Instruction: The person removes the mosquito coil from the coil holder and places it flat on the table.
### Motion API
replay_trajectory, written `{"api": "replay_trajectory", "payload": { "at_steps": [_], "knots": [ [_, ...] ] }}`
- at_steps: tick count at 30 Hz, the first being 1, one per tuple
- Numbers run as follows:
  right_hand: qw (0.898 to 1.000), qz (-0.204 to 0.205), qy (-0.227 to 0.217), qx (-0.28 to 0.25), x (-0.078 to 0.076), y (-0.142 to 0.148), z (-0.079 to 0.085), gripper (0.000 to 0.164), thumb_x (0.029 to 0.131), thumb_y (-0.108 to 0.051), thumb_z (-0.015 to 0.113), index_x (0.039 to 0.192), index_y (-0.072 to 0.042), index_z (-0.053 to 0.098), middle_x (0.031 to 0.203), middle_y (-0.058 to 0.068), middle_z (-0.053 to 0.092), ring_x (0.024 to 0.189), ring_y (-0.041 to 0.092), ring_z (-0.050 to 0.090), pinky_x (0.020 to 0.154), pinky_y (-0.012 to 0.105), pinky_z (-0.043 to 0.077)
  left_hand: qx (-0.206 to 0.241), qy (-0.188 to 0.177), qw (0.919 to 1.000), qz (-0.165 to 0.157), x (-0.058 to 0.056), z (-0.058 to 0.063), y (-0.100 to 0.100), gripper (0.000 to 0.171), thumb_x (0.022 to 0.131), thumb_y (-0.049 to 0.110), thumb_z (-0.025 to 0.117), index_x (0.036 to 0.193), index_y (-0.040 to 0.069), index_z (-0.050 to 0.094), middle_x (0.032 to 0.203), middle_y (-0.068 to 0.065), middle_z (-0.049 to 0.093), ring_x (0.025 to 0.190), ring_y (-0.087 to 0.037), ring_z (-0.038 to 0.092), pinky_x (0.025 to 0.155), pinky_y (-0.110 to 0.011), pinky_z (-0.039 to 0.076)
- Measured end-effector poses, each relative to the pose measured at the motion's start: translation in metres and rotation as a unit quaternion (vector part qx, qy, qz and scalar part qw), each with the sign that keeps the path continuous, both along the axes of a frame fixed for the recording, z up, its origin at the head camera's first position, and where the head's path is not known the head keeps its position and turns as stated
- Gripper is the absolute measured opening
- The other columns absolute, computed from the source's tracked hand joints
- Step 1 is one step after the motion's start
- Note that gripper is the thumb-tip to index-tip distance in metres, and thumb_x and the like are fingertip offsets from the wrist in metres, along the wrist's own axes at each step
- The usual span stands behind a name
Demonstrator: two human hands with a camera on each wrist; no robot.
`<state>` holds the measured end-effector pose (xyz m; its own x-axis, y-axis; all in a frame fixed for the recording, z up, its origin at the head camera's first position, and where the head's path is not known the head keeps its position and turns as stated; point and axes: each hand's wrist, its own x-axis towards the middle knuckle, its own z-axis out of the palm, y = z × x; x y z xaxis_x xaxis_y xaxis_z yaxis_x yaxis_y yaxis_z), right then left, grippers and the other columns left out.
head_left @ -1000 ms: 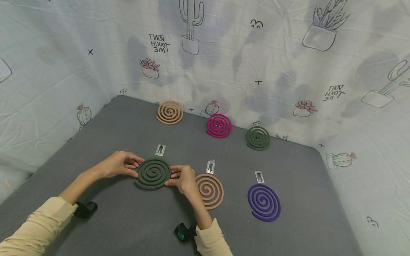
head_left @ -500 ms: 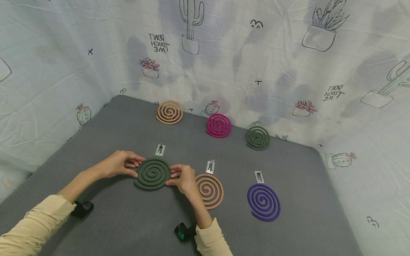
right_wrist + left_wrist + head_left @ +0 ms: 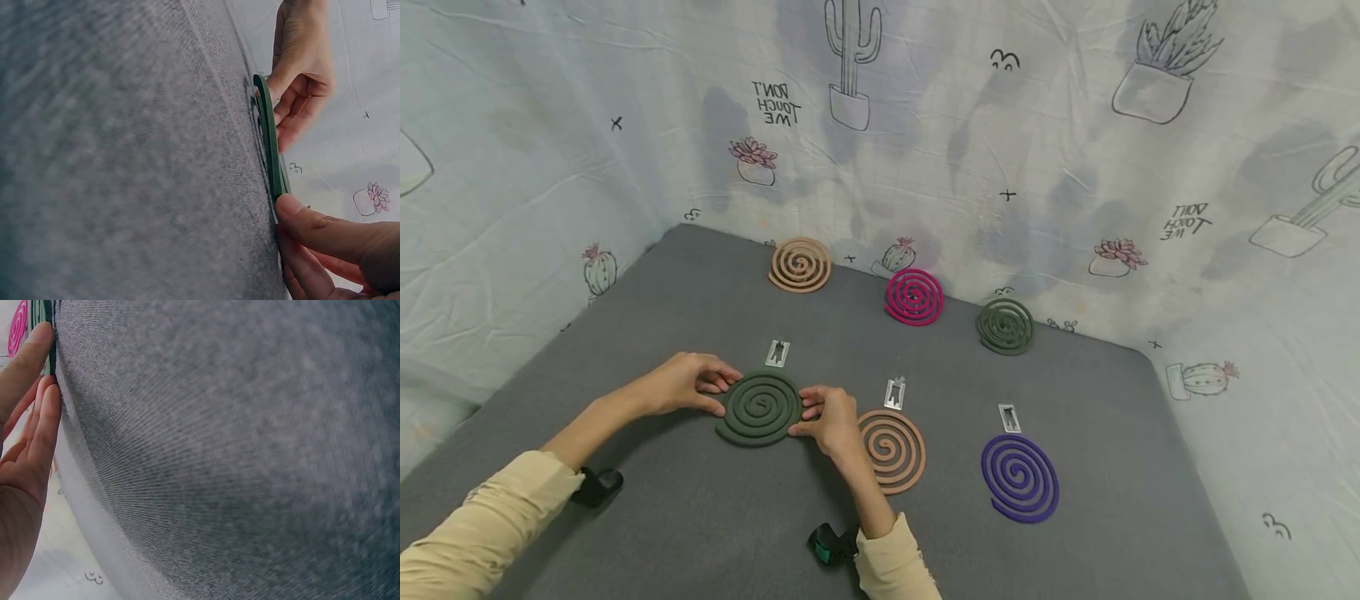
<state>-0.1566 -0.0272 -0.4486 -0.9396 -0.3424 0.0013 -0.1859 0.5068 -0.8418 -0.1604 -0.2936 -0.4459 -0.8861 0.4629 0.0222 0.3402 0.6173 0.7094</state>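
A dark green mosquito coil [image 3: 760, 407] sits between both hands, flat and close to the grey tabletop. My left hand [image 3: 681, 385] pinches its left edge between thumb and fingers. On the opposite edge, the thumb and fingers of my right hand [image 3: 831, 421] hold the rim. The right wrist view shows the green coil [image 3: 269, 137] edge-on, with the right thumb at its near end. Just right of the right hand lies a tan coil [image 3: 898, 450], its left side partly covered by that hand. A small metal stand [image 3: 777, 353] lies right behind the green coil.
A purple coil [image 3: 1020, 477] lies at front right. Two more metal stands [image 3: 895, 393] [image 3: 1010, 418] lie behind the tan and purple coils. Along the back edge are a tan coil [image 3: 801, 265], a magenta coil [image 3: 914, 297] and another green coil [image 3: 1006, 326]. Printed curtains [image 3: 925, 167] enclose the table.
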Motion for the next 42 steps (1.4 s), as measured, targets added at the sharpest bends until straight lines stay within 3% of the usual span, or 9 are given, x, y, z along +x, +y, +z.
{"api": "replay_trajectory", "payload": {
  "at_steps": [13, 16, 19, 24, 28, 31, 37, 40, 42],
  "knots": [
    [1.000, -0.003, 0.012, 0.029, -0.003, -0.006, 0.002, 0.047, 0.062, 0.004, 0.085, 0.106, 0.004, 0.069, 0.090, 0.012, 0.069, 0.070, 0.013, 0.067, 0.060, 0.014, 0.053, 0.005, 0.019, 0.9996, -0.022, -0.008, 0.003, -0.003, 0.048, 0.069, 0.009, 0.083, 0.110, -0.008, 0.065, 0.098, -0.014, 0.065, 0.084, -0.010, 0.064, 0.072, -0.023, 0.057],
    [1.000, -0.005, 0.002, 0.030, -0.006, 0.000, 0.009, 0.048, 0.063, 0.003, 0.084, 0.109, 0.004, 0.068, 0.093, 0.014, 0.069, 0.073, 0.015, 0.068, 0.061, 0.015, 0.053, -0.001, 0.021, 0.9994, -0.029, -0.008, 0.004, -0.006, 0.046, 0.072, 0.012, 0.081, 0.112, -0.004, 0.065, 0.100, -0.013, 0.065, 0.083, -0.010, 0.062, 0.070, -0.022, 0.057],
    [1.000, -0.017, -0.005, 0.019, -0.014, 0.010, 0.025, 0.048, 0.068, 0.000, 0.082, 0.113, 0.004, 0.066, 0.101, 0.016, 0.068, 0.079, 0.020, 0.068, 0.066, 0.021, 0.056, -0.006, 0.044, 0.9985, -0.031, -0.012, 0.009, -0.010, 0.041, 0.077, 0.014, 0.077, 0.113, -0.001, 0.065, 0.102, -0.013, 0.066, 0.083, -0.010, 0.061, 0.067, -0.023, 0.056],
    [0.999, -0.044, 0.015, -0.015, -0.040, 0.029, 0.060, 0.045, 0.073, -0.003, 0.080, 0.116, 0.000, 0.066, 0.109, 0.016, 0.068, 0.091, 0.026, 0.067, 0.077, 0.033, 0.057, -0.002, 0.117, 0.9931, -0.007, -0.034, 0.024, -0.019, 0.032, 0.082, 0.008, 0.072, 0.113, 0.000, 0.066, 0.101, -0.013, 0.070, 0.083, -0.007, 0.064, 0.073, -0.028, 0.057],
    [0.996, -0.034, 0.000, -0.084, -0.069, 0.037, 0.079, 0.042, 0.077, -0.005, 0.077, 0.118, -0.005, 0.066, 0.118, 0.012, 0.066, 0.106, 0.026, 0.063, 0.088, 0.036, 0.054, 0.003, 0.136, 0.9903, 0.030, -0.060, 0.038, -0.021, 0.030, 0.084, 0.007, 0.071, 0.114, 0.002, 0.067, 0.103, -0.014, 0.070, 0.086, -0.002, 0.062, 0.078, -0.028, 0.056],
    [0.984, -0.017, -0.041, -0.172, -0.094, 0.036, 0.087, 0.041, 0.081, -0.004, 0.074, 0.121, -0.005, 0.065, 0.125, 0.013, 0.062, 0.112, 0.027, 0.059, 0.093, 0.037, 0.052, 0.013, 0.129, 0.9898, 0.059, -0.081, 0.044, -0.021, 0.030, 0.086, 0.010, 0.069, 0.116, 0.004, 0.066, 0.108, -0.016, 0.068, 0.090, -0.004, 0.062, 0.081, -0.030, 0.055],
    [0.940, -0.014, -0.114, -0.321, -0.145, 0.019, 0.082, 0.044, 0.086, -0.001, 0.067, 0.129, -0.001, 0.057, 0.134, 0.013, 0.055, 0.119, 0.028, 0.056, 0.100, 0.036, 0.048, 0.030, 0.106, 0.9873, 0.115, -0.115, 0.049, -0.015, 0.032, 0.089, 0.016, 0.066, 0.120, 0.007, 0.065, 0.115, -0.016, 0.066, 0.098, -0.020, 0.063, 0.086, -0.039, 0.052],
    [0.918, -0.026, -0.110, -0.379, -0.169, 0.009, 0.072, 0.045, 0.087, 0.002, 0.064, 0.131, 0.000, 0.055, 0.135, 0.014, 0.052, 0.120, 0.029, 0.054, 0.101, 0.036, 0.048, 0.050, 0.097, 0.9839, 0.142, -0.131, 0.048, -0.013, 0.033, 0.090, 0.014, 0.066, 0.122, 0.007, 0.064, 0.118, -0.017, 0.064, 0.102, -0.025, 0.062, 0.088, -0.043, 0.051],
    [0.914, -0.029, -0.084, -0.396, -0.180, 0.004, 0.069, 0.044, 0.086, 0.005, 0.064, 0.129, 0.002, 0.056, 0.134, 0.018, 0.053, 0.120, 0.033, 0.053, 0.099, 0.035, 0.049, 0.061, 0.092, 0.9812, 0.158, -0.142, 0.045, -0.014, 0.035, 0.090, 0.014, 0.066, 0.124, 0.007, 0.063, 0.120, -0.018, 0.063, 0.105, -0.027, 0.061, 0.089, -0.044, 0.051]
  ]
}}
